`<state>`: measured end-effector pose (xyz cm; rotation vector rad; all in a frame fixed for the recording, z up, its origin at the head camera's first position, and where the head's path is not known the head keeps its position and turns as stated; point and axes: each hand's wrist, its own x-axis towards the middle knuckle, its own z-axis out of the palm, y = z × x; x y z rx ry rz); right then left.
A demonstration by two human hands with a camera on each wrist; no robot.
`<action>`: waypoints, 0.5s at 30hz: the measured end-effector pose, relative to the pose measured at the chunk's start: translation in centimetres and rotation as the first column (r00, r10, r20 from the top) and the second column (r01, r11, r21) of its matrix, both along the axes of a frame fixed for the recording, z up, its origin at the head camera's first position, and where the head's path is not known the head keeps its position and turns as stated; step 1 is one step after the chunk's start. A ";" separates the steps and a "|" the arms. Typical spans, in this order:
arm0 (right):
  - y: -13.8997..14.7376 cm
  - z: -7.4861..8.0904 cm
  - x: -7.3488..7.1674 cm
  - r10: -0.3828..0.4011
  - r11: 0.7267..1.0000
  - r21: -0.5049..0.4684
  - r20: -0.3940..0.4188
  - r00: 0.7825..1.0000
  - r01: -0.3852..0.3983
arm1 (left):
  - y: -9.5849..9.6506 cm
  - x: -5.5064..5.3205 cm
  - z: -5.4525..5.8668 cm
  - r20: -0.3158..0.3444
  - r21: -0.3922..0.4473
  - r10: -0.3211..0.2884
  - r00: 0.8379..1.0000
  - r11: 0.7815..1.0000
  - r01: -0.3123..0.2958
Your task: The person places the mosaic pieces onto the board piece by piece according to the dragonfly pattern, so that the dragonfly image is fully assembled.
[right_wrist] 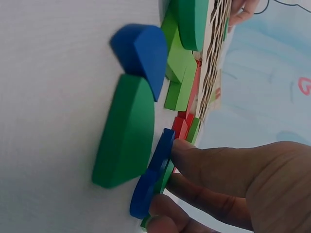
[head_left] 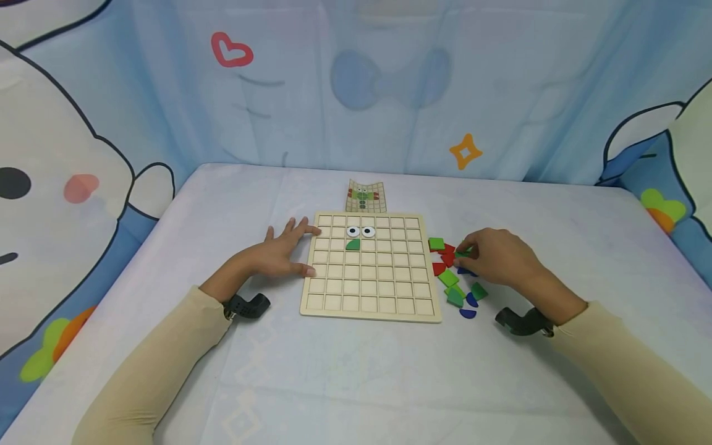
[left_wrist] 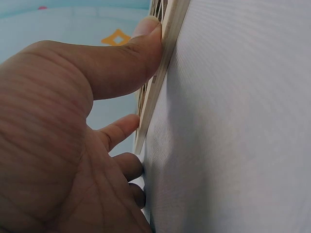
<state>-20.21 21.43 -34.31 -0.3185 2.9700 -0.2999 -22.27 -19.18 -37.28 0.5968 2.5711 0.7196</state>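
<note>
My left hand (head_left: pixel 276 252) rests at the left edge of a wooden grid board (head_left: pixel 372 312), fingers spread, with thumb and a fingertip on its rim. On the board sit two round eye pieces (head_left: pixel 353 231) and a dark green piece (head_left: pixel 353 245) with one rounded corner. To the board's right, my right hand (head_left: pixel 497 256) pinches a green piece (right_wrist: pixel 165 175) between thumb and fingertips, low among the loose pieces. Two blue half-round pieces (right_wrist: pixel 162 151) lie right beside those fingertips. The green piece is partly hidden by the fingers and the blue pieces.
Loose red pieces (head_left: pixel 439 269), light green squares (head_left: pixel 448 278), dark green pieces (head_left: pixel 479 290) and blue half-rounds (head_left: pixel 468 314) lie scattered right of the board. A small pattern card (head_left: pixel 365 196) stands behind the board's far edge. A printed curtain (head_left: pixel 389 136) hangs behind the white-covered table (head_left: pixel 334 383).
</note>
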 end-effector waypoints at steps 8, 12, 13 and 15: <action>-0.2 -0.1 -0.1 0.013 1.000 0.000 -0.001 1.000 -0.013 | 0.0 0.0 -0.1 -0.001 -0.005 0.006 1.000 1.000 -0.006; -0.3 -0.1 -0.2 0.021 1.000 0.018 -0.007 1.000 -0.021 | 0.1 0.0 -0.1 -0.001 -0.002 0.003 1.000 1.000 -0.003; -0.4 -0.1 -0.2 0.022 1.000 0.022 -0.007 1.000 -0.022 | 0.1 0.0 -0.1 -0.001 -0.002 0.002 1.000 1.000 -0.002; -0.5 0.0 -0.2 0.027 0.999 0.029 -0.005 1.000 -0.027 | 0.0 0.0 -0.1 -0.001 -0.002 0.002 1.000 1.000 -0.002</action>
